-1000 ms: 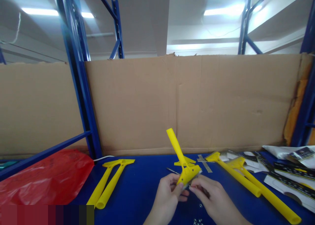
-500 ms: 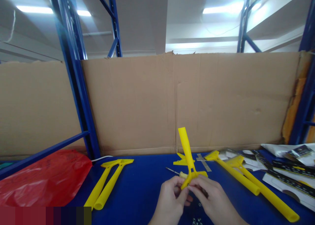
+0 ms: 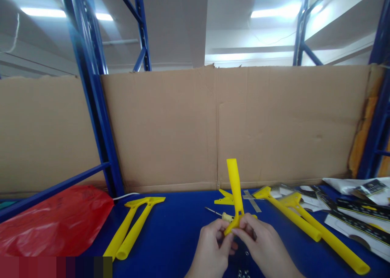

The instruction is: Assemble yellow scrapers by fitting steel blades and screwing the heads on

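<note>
Between both hands a yellow plastic scraper handle (image 3: pixel 234 184) stands nearly upright, its hollow grip end up and its forked head down. My left hand (image 3: pixel 211 245) pinches the left side of the head with closed fingers. My right hand (image 3: pixel 260 239) is closed on the head's right side, thumb pressed to its lower edge; whatever lies under that thumb is hidden. Just behind the hands lies a screwdriver (image 3: pixel 226 216) with a pale handle. Small yellow plastic pieces (image 3: pixel 224 201) lie farther back. Below the hands are several small metal nuts (image 3: pixel 243 274) and one loose nut (image 3: pixel 247 253).
Two similar yellow handles (image 3: pixel 138 227) lie on the blue table (image 3: pixel 173 237) at left, two more (image 3: pixel 304 223) at right. A red plastic bag (image 3: pixel 61 221) sits far left. Printed packaging cards (image 3: pixel 359 229) pile up at right. A cardboard wall (image 3: pixel 164 128) closes off the back.
The yellow handle has tipped right and is more upright. My right thumb now covers the small dark spot that showed at the head; my right fingers cover more of the head.
</note>
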### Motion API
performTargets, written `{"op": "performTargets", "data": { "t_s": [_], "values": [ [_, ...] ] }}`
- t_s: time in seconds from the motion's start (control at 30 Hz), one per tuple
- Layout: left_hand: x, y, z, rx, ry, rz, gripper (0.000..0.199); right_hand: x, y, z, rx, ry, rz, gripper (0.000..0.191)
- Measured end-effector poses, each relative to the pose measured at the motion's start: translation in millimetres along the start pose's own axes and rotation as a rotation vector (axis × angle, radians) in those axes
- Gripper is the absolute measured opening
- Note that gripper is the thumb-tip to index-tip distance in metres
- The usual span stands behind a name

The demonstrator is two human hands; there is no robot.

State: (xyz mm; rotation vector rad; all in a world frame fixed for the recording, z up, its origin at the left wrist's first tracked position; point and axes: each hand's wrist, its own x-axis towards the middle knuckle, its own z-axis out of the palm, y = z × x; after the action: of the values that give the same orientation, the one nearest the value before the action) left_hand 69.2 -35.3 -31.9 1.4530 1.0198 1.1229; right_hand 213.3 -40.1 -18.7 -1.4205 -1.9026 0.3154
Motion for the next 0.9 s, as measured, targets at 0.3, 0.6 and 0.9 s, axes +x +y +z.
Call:
{"op": "performTargets", "data": {
  "t_s": [0.3, 0.6, 0.9],
  "values": [
    [0.1, 2.5, 1.7, -0.077, 0.016, -0.067, 0.056, 1.5, -1.2, -2.8, -0.075, -0.004, 0.009, 0.02],
    [-1.6, 11.1, -0.8, -0.142, 0.029, -0.099, 0.059, -1.4, -2.8, -6.0, -0.012, -0.001, -0.129, 0.03],
    [11.5, 2.4, -13.5, -0.172, 0.24, -0.088, 0.048, 3.7, 5.6, -10.8, -0.42, 0.056, 0.015, 0.016]
  ]
}}
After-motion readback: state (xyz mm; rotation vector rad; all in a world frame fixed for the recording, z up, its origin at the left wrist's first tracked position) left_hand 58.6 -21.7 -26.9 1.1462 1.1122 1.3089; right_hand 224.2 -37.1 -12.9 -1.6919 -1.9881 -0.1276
